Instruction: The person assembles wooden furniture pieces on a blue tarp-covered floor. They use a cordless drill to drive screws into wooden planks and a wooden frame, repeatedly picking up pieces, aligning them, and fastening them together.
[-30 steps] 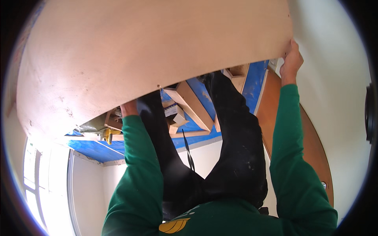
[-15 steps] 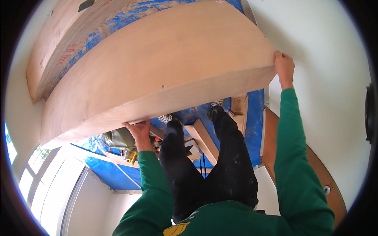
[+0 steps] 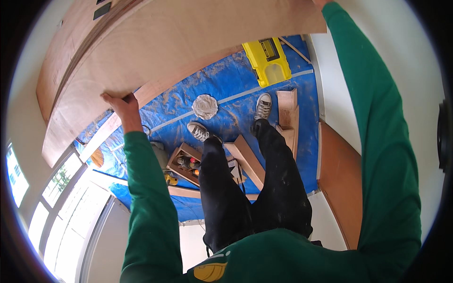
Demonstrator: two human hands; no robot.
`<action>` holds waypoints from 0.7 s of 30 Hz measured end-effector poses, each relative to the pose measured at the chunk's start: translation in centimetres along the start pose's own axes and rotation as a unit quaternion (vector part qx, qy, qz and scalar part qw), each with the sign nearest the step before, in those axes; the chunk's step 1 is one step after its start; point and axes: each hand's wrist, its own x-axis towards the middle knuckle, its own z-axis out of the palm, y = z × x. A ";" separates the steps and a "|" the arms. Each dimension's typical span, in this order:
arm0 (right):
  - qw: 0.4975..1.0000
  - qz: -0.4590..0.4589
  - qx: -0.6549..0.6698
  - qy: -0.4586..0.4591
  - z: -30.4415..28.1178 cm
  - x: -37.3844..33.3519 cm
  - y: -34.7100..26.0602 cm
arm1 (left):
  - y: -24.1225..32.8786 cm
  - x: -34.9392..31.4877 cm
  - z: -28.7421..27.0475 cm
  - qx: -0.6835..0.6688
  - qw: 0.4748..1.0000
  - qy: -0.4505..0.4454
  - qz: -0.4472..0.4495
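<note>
A long, pale plywood panel (image 3: 188, 52) is raised in front of me, tilted and slanting across the upper part of the view. My left hand (image 3: 123, 109) is closed on its lower edge, with the thumb along the near face and the other fingers partly hidden. At the panel's right end is my right hand (image 3: 322, 3), cut off by the top of the picture so that its fingers do not show. Beyond the raised panel, another wooden panel (image 3: 59, 61) with dark rectangular patches stands by the left wall.
Dusty blue sheeting (image 3: 226, 78) covers the floor. A yellow case (image 3: 267, 63), a round whitish crumpled bundle (image 3: 205, 106) and wooden offcuts (image 3: 245, 162) lie around my shoes. By my left leg sits a wooden box (image 3: 177, 162) of tools. A brown door (image 3: 339, 184) stands at right.
Both hands have moved up and away from me with the panel, the left one also leftward. More floor shows below it, with the yellow case and round bundle now in view.
</note>
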 end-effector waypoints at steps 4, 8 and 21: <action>0.996 0.007 0.040 -0.084 1.7 7.7 1.5 | 1.8 4.7 4.2 0.025 0.999 0.020 -0.007; 0.967 0.149 0.178 -0.109 3.5 12.3 1.5 | 2.8 7.6 7.9 0.047 0.997 0.060 -0.026; 0.987 -0.101 -0.037 -0.119 6.5 17.4 1.5 | 4.1 13.4 11.7 0.123 0.986 0.106 -0.037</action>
